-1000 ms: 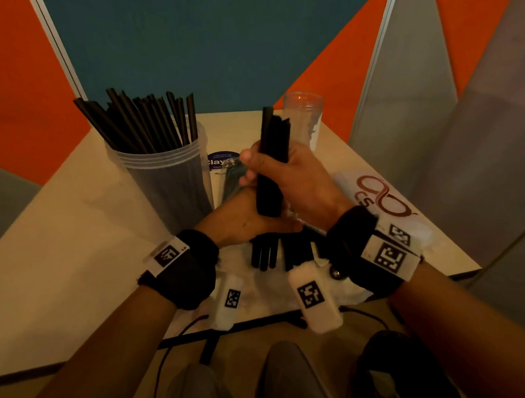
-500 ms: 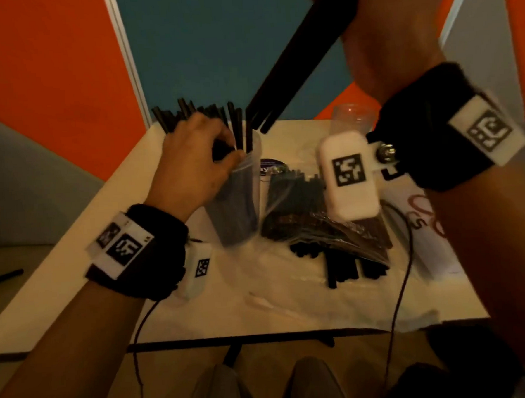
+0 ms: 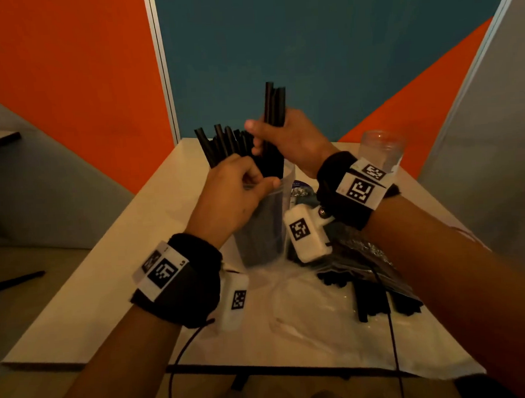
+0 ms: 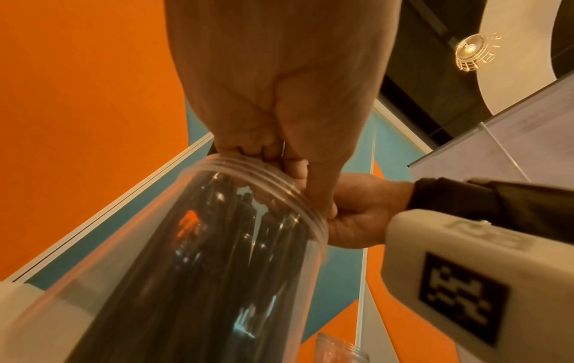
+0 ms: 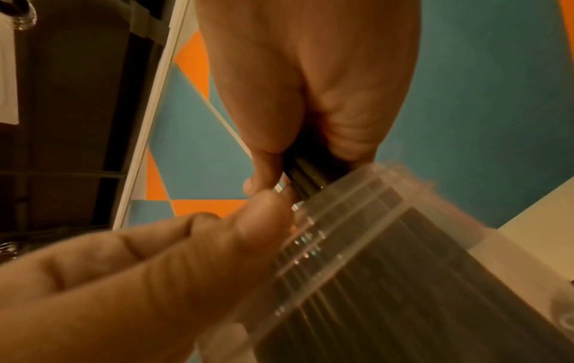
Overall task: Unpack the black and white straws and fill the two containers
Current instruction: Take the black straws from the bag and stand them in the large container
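1. Left hand (image 3: 235, 191) is curling its fingers over the near rim of the clear tub (image 3: 261, 229), thumb outside the threaded lip, holding it steady on the table (image 3: 78, 315)
2. Black straws already in the tub (image 3: 224, 140) are standing upright and fanning out to the left of the opening
3. Right hand (image 3: 291, 139) is clamping a small bundle of black straws (image 3: 273, 107) upright, the lower ends dipping into the right side of the tub mouth
4. Judging the step as feeding this bundle in: it is worth keeping the bundle near vertical, aiming it at the free gap on the right, and letting the grip slacken only once the ends are well down, so none are catching the rim or knocking the standing ones out
5. Left hand should be pressing the tub down, since a tall light tub is likely tipping easily
6. Torn bag with more black straws (image 3: 369, 290) is lying on the table to the right of the tub; the second container (image 3: 380, 150) is standing empty at the far right; no white straws are showing
7. Writing: a dark round label (image 3: 298, 187) behind the tub is too small to read; the wrist bands are carrying only square black-and-white code tags
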Motion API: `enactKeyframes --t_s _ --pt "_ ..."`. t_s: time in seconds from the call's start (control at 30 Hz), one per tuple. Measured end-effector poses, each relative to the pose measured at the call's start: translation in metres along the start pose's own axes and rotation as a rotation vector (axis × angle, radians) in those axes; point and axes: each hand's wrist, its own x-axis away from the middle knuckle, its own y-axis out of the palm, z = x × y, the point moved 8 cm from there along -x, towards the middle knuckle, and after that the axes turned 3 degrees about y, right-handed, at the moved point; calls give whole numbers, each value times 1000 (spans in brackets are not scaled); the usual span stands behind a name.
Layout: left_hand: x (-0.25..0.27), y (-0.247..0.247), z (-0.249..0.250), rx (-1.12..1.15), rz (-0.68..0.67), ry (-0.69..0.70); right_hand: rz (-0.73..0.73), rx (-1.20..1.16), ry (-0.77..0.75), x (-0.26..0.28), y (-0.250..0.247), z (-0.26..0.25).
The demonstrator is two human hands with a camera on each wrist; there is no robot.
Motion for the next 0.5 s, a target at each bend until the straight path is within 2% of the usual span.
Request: enactKeyframes --t_s 0.1,0.17,0.33,0.5 --pt "0 -1 0 26 2 -9 -52 83 58 -6 8 7" --pt "0 0 -1 22 -2 -9 -35 82 56 -8 9 6" --pt "0 0 0 47 0 6 119 15 -107 -9 -5 -15" --pt "-1 0 0 37 12 4 28 341 -191 -18 11 -21"
